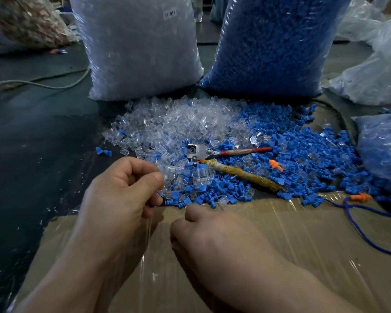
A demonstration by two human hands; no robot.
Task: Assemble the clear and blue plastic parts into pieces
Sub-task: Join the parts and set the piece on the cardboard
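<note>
A person's left hand (pixel 122 190) is curled, thumb against forefinger, at the near edge of a mixed heap of clear parts (pixel 178 125) and blue parts (pixel 303 159) on a dark table. The right hand (pixel 215 236) lies knuckles-up on a taped cardboard box (pixel 269 256), its fingers tucked under, and it cannot be told whether either hand pinches a part. A small, slick part could easily slip and vanish into the heap, and reaching fingers might catch the pliers (pixel 212 154) lying there.

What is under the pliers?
The pliers lie on loose blue parts and clear parts, mixed together. The parts directly beneath the tool, and the surface below the pile, are covered.
</note>
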